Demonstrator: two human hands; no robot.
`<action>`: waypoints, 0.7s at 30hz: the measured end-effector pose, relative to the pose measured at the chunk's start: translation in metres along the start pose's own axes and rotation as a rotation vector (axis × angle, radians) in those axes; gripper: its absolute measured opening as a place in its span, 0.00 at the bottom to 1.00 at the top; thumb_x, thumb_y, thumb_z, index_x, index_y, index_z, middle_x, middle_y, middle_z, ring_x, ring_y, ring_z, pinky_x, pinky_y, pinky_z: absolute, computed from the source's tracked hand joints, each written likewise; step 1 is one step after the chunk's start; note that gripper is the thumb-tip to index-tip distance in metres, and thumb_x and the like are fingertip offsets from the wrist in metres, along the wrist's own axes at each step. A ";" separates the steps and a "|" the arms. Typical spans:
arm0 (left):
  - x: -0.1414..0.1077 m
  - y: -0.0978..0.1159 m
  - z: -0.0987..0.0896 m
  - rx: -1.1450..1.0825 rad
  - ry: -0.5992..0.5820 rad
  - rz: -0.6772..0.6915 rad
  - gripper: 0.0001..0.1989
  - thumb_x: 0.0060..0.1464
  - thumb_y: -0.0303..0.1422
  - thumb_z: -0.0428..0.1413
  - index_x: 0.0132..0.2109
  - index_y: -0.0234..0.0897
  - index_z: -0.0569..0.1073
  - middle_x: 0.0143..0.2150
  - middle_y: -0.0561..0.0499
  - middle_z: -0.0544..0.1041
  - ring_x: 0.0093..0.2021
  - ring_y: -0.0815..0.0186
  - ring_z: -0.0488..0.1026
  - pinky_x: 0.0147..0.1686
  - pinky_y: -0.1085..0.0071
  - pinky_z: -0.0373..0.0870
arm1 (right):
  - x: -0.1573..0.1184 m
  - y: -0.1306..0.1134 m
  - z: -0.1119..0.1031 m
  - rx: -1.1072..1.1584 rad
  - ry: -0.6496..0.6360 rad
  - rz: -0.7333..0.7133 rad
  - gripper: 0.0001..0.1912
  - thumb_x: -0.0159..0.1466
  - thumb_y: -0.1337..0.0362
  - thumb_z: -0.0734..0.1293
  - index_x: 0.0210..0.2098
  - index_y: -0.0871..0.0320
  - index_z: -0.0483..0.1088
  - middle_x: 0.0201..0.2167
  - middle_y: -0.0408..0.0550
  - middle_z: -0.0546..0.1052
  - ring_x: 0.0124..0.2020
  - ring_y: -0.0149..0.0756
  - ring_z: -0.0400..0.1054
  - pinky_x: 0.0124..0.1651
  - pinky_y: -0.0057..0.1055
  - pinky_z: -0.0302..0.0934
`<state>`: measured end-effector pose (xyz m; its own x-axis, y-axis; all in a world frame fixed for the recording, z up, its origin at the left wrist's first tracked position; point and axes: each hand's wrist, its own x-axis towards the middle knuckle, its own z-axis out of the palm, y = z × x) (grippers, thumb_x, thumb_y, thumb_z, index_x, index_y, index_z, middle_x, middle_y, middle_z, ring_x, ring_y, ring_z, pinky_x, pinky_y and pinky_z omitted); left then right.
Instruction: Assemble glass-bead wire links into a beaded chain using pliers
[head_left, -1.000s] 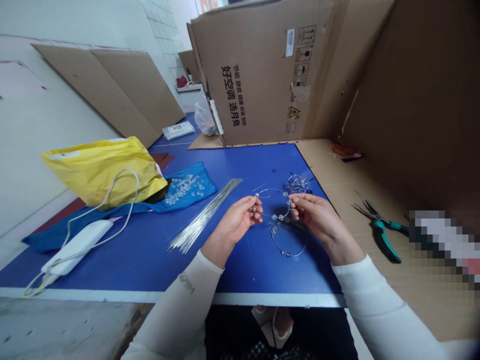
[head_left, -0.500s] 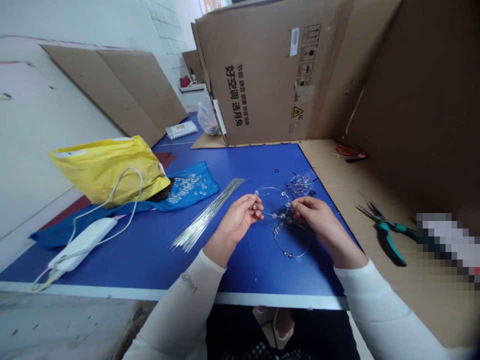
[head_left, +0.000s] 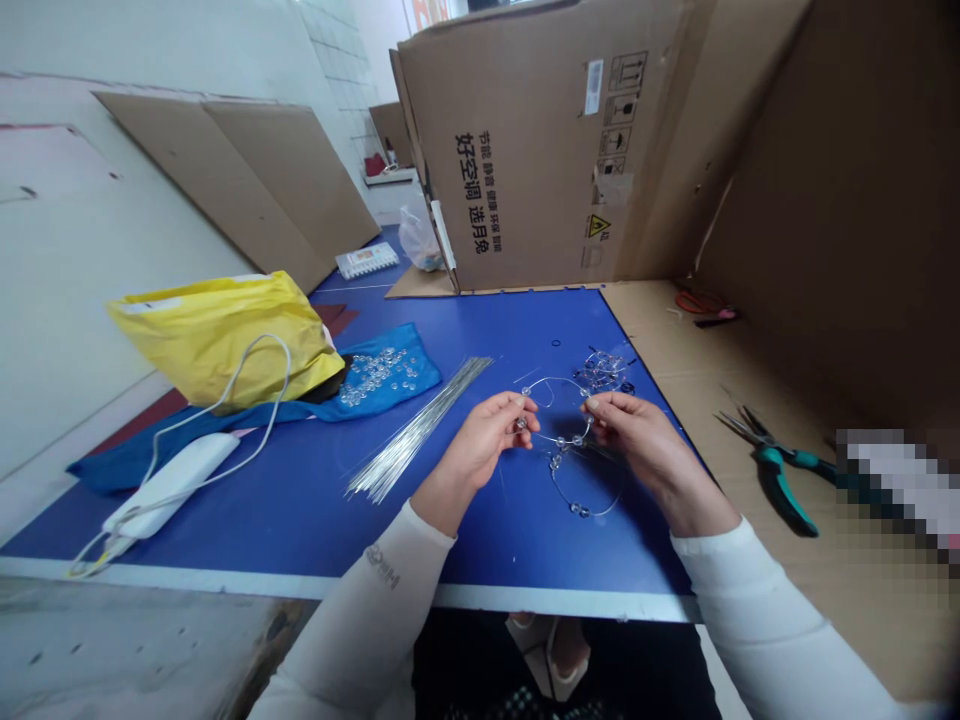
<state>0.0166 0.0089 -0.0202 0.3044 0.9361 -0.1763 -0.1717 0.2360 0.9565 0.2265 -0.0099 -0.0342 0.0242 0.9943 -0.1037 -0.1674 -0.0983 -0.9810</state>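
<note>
A large cardboard carton (head_left: 525, 150) stood beyond the blue table (head_left: 480, 330), and a cardboard sheet (head_left: 675, 370) ran along the table's right side, carrying teal-handled pliers (head_left: 776, 485). Toward the left lay a yellow plastic bag (head_left: 225, 340), a blue cloth (head_left: 390, 372) and a white corded device (head_left: 172, 485). A bundle of straight silver wires (head_left: 412, 435) lay left of the hands, clear beads (head_left: 379, 378) were scattered on the cloth, and a tangled beaded cluster (head_left: 600, 370) sat just beyond the right hand.

A beaded wire loop (head_left: 553, 380) hung above the table between the hands. The left hand (head_left: 476, 450) and right hand (head_left: 645, 440) each had its grip closed on the wire. The wire looked light, thin and springy, and the smooth beads seemed likely to slip, so the bare wire beside a bead appeared the safest hold.
</note>
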 end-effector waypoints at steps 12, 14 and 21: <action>-0.002 0.004 0.006 0.124 0.065 -0.059 0.07 0.63 0.29 0.53 0.42 0.31 0.76 0.38 0.44 0.80 0.28 0.72 0.70 0.31 0.73 0.66 | -0.001 -0.003 0.000 0.142 0.003 0.046 0.18 0.49 0.53 0.79 0.28 0.60 0.75 0.25 0.44 0.74 0.19 0.25 0.61 0.20 0.26 0.53; -0.001 0.002 0.004 0.112 0.060 -0.051 0.05 0.61 0.28 0.56 0.42 0.32 0.75 0.37 0.45 0.80 0.29 0.72 0.71 0.33 0.72 0.67 | 0.000 -0.003 -0.001 0.153 0.012 0.041 0.17 0.48 0.54 0.79 0.27 0.60 0.75 0.25 0.44 0.74 0.19 0.25 0.61 0.19 0.25 0.53; 0.002 -0.001 0.002 0.116 0.071 -0.005 0.06 0.57 0.25 0.58 0.42 0.32 0.75 0.35 0.47 0.79 0.30 0.71 0.72 0.34 0.72 0.66 | 0.002 -0.003 -0.004 0.234 0.013 0.070 0.14 0.48 0.59 0.79 0.27 0.61 0.76 0.23 0.45 0.73 0.19 0.25 0.59 0.19 0.25 0.54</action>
<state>0.0196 0.0094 -0.0212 0.2374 0.9520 -0.1934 -0.0596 0.2130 0.9752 0.2308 -0.0078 -0.0325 0.0173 0.9847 -0.1734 -0.3928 -0.1528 -0.9069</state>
